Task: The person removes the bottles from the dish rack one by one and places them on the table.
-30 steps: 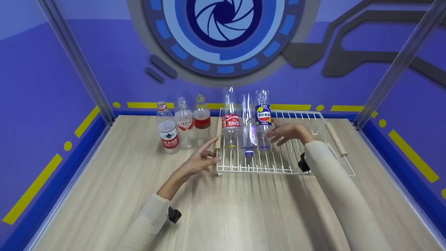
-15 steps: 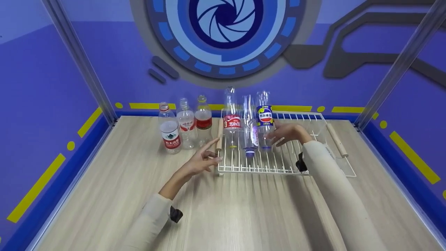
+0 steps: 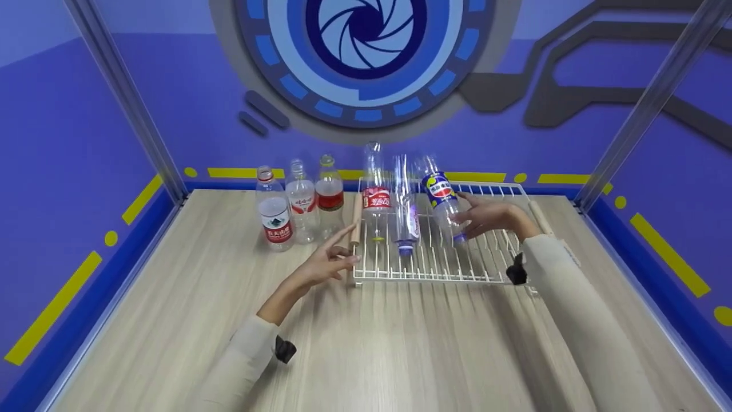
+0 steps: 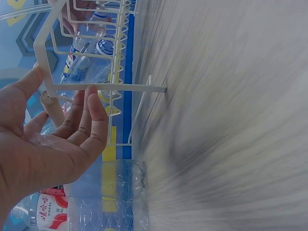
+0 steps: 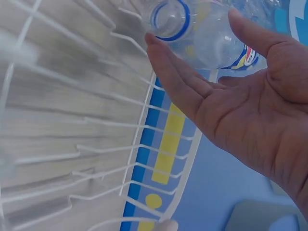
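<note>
My right hand (image 3: 486, 218) holds a clear plastic bottle with a blue-and-yellow label (image 3: 439, 190) near its neck, thumb and fingers either side. That bottle is upside down over the white wire rack (image 3: 434, 279) and leans, its top to the left. Its blue-ringed mouth (image 5: 172, 19) shows by the fingertips in the right wrist view. My left hand (image 3: 323, 264) grips the rack's front left corner, forefinger reaching along the wooden handle (image 3: 356, 220). Two more upended bottles stand in the rack: one red-labelled (image 3: 377, 197), one with a purple-and-white label (image 3: 407, 220).
Left of the rack, three upright uncapped bottles stand on the wood-grain table (image 3: 354, 355): a red-and-white labelled one (image 3: 277, 223), a white-and-red one (image 3: 303, 203) and a red-labelled one (image 3: 330, 200). Purple wall panels (image 3: 189, 114) rise behind and at both sides.
The blue-and-yellow labelled bottle has tilted, its neck swinging right with my right hand. My left hand stays at the rack's corner; the other bottles have not moved.
</note>
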`<state>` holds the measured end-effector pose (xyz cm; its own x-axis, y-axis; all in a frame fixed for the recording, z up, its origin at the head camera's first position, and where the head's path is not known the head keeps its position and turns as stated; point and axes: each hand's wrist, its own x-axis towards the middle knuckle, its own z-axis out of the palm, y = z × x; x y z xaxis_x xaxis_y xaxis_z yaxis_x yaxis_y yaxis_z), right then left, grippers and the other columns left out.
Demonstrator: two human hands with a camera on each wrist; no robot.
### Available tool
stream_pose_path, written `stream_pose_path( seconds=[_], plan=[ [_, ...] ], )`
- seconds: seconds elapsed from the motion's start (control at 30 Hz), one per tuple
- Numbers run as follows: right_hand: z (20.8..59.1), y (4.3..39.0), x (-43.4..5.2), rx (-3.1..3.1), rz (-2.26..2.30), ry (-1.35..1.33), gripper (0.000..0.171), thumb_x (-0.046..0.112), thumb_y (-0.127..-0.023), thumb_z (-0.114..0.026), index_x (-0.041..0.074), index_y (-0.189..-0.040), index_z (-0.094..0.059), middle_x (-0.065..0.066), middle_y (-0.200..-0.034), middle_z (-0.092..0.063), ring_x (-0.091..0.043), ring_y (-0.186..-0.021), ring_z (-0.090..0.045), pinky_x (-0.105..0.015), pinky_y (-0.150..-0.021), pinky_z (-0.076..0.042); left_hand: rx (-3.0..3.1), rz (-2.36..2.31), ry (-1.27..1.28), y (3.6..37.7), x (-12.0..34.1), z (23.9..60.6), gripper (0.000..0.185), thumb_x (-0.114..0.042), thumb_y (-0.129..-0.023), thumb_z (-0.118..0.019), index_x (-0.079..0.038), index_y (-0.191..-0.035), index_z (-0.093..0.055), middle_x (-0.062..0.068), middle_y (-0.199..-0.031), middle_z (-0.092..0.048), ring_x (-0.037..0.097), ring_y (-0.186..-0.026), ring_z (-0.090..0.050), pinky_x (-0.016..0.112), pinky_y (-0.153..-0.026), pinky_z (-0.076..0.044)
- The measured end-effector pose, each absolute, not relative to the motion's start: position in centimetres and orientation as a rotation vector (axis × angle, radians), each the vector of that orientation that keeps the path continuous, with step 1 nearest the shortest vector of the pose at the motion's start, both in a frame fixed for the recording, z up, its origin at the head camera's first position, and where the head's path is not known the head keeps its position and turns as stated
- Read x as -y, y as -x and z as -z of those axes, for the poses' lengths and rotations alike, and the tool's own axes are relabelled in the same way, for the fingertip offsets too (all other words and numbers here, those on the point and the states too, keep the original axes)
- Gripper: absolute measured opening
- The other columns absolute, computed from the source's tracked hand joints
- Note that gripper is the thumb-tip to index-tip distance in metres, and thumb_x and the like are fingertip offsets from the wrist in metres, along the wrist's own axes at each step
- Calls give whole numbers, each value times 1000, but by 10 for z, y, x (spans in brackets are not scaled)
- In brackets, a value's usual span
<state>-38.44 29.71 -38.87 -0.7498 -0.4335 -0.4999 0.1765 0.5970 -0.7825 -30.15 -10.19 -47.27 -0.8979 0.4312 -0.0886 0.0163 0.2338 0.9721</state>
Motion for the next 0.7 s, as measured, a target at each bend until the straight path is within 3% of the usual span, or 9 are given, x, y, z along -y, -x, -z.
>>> stream_pose_path(
  seconds=[0.13,0.23,0.37,0.57,0.7],
  plan=[
    [389,379,-316,-2134,1211,228,85,25,-109,-48,12,-162,17,-36,-161,-23,-28,-117,-66,-46,-111,-48,-2172,-1714,-423,302,101,474,76,-19,-100,-66,-30,-163,-25,24,-127,-62,28,-103,-67,35,-76,-58],
    [388,375,-329,-2155,1251,224,80,32,-109,-47,12,-165,7,-35,-160,-28,-19,-109,-66,-40,-105,-53,-2169,-1722,-432,302,101,474,77,-19,-100,-67,-30,-163,-25,24,-126,-63,30,-103,-67,36,-76,-58],
    [386,370,-343,-2156,1347,216,75,37,-110,-45,11,-165,-3,-31,-158,-30,-18,-111,-66,-33,-96,-56,-2173,-1726,-439,303,101,474,78,-19,-99,-67,-30,-163,-24,23,-125,-63,26,-100,-68,35,-75,-58],
    [389,357,-360,-2104,1589,233,70,35,-110,-44,4,-163,-10,-22,-142,-43,-19,-109,-70,-37,-97,-58,-2167,-1730,-461,304,101,476,75,-14,-101,-64,-27,-164,-24,23,-125,-63,27,-102,-67,31,-72,-57],
    [389,344,-371,-2091,1688,243,73,35,-110,-44,-1,-162,-6,-26,-153,-29,-18,-109,-70,-36,-96,-58,-2164,-1726,-461,304,102,477,75,-12,-102,-62,-26,-164,-23,22,-123,-64,19,-95,-67,30,-71,-56]
  ],
)
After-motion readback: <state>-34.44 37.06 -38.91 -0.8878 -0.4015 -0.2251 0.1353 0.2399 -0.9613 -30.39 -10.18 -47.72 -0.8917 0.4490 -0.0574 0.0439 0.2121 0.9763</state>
